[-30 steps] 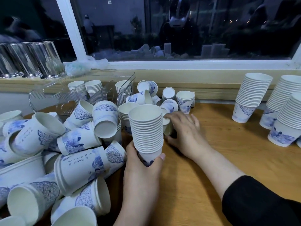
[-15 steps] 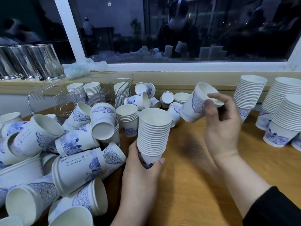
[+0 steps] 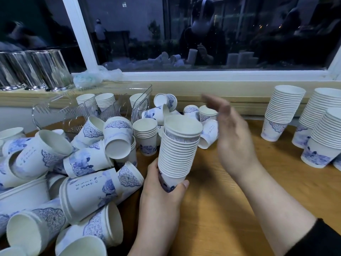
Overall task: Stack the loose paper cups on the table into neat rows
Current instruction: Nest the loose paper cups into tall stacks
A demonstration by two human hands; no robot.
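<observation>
My left hand [image 3: 162, 198] grips the bottom of a tall stack of white-and-blue paper cups [image 3: 180, 150], held upright above the wooden table [image 3: 239, 209]. The top cup sits a little high in the stack. Just right of the stack, my right hand [image 3: 232, 143] hovers open and blurred, holding nothing. A heap of loose cups [image 3: 79, 172] lies tumbled on the left. A short stack [image 3: 146, 137] stands behind my left hand, with a few single cups [image 3: 208, 115] near the wall.
Three tall finished stacks [image 3: 282, 111] stand at the right along the wall. A clear plastic rack [image 3: 110, 108] with cups inside sits at the back left. Metal tumblers [image 3: 33, 69] and a crumpled plastic bag [image 3: 96, 75] rest on the window ledge.
My right hand picked a cup from beside the pile, carried it over, set it on top of the held stack and let go. The left hand kept holding the stack.
</observation>
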